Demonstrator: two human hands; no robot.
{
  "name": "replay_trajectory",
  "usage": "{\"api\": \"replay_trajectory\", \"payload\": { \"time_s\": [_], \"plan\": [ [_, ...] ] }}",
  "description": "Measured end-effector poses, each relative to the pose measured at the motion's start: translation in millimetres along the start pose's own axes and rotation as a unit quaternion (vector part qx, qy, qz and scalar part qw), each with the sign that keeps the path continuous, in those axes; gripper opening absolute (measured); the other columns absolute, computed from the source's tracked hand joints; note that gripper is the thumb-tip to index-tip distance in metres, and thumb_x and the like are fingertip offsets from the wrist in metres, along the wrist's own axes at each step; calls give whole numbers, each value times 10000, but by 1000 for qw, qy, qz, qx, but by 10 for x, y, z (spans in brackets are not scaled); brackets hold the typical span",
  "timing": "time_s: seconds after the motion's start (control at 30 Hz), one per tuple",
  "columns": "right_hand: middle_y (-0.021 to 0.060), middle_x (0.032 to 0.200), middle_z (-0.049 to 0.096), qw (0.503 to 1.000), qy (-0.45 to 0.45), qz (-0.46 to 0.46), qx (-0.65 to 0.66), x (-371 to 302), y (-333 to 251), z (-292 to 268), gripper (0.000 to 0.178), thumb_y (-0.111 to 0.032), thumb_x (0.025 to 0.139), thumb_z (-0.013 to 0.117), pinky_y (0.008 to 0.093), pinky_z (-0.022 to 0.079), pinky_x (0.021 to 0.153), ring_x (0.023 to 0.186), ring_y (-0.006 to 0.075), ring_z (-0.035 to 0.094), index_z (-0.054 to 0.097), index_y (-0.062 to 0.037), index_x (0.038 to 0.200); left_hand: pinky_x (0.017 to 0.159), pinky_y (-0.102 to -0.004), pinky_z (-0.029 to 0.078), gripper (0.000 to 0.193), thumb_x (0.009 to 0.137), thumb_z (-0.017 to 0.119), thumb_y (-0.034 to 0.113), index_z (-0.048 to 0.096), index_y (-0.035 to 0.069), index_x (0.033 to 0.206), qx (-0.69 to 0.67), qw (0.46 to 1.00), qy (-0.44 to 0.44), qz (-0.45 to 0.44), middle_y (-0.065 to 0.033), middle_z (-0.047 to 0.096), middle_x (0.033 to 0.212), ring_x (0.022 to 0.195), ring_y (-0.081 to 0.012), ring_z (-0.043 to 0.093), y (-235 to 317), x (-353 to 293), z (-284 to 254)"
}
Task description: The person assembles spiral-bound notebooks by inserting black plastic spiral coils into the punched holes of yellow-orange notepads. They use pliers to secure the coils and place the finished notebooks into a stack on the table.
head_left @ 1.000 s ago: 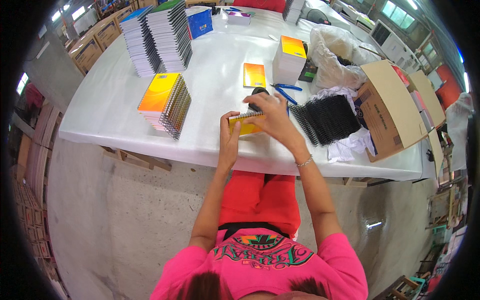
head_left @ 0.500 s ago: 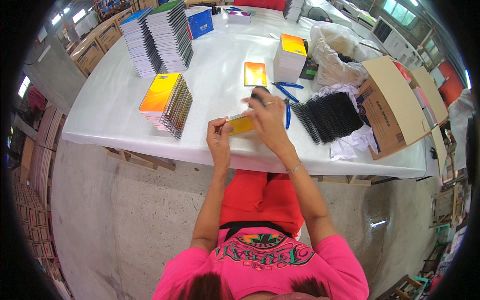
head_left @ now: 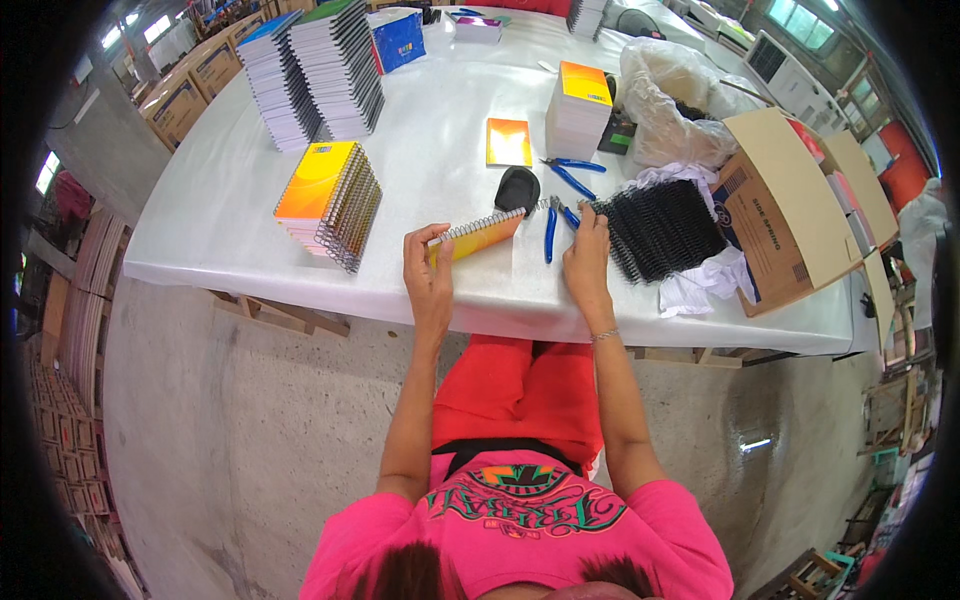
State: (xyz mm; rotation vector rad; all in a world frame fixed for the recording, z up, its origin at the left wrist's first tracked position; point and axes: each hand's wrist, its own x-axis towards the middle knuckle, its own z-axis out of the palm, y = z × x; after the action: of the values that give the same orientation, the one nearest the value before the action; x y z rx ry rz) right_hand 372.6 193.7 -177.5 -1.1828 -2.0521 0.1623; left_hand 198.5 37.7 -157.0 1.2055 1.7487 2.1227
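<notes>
Tabletop (head_left: 200, 225), white, broad, spanning 10 to 2 o'clock. Floor (head_left: 270, 430), grey concrete, marked, 7 o'clock; bright reflection (head_left: 755, 444), 4 o'clock. Pillar (head_left: 118, 158), grey, 10 o'clock. Boards (head_left: 88, 300), stacked, 9 o'clock. Window (head_left: 800, 22), paned, bright, between 1 and 2 o'clock.

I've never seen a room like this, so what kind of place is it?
Probably a notebook-binding workshop: there are tall stacks of spiral notebooks, a pile of black coils, and blue-handled pliers on the big white table.
</notes>
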Motion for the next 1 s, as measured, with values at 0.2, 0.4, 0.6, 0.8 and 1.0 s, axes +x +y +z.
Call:
{"api": "replay_trajectory", "payload": {
  "time_s": [0.2,0.4,0.6,0.8,1.0],
  "plan": [
    [112,906,513,787,-106,273,544,-63,99,-307,354,-202,1021,524,265,402,596,707,174,485,510,-41,1336,861,-352,474,195,943,661,183,661,-7,987,97,995,15,32,-114,640,947,897,-250,616,34,84,-123],
    [157,959,541,247,-195,299,901,-219,-96,-687,802,-717,896,516,258,370,574,716,179,407,513,-54,1348,794,-336,497,186,923,684,158,676,-10,1001,123,991,-2,51,-126,669,959,870,-238,644,94,121,-149],
    [161,1097,535,188,-223,335,896,-389,-441,-647,681,-584,925,526,317,386,665,768,218,409,487,-46,1341,750,-331,526,179,890,724,140,702,-22,963,120,992,-16,27,-122,705,879,781,-213,660,143,201,-139],
    [123,1050,543,274,-290,286,871,-480,-676,-451,580,-454,940,505,344,432,698,782,209,488,462,-77,1378,666,-245,490,197,894,721,118,706,-22,1030,114,992,-36,-30,-76,710,866,741,-103,606,207,222,-182],
    [65,1038,526,765,-204,176,586,-464,-866,-369,532,-299,942,600,339,475,824,872,201,534,429,-60,1387,632,-247,481,239,858,771,158,718,-13,1016,84,995,-33,-36,-59,655,763,668,-84,562,100,242,-194]
  ]
}}
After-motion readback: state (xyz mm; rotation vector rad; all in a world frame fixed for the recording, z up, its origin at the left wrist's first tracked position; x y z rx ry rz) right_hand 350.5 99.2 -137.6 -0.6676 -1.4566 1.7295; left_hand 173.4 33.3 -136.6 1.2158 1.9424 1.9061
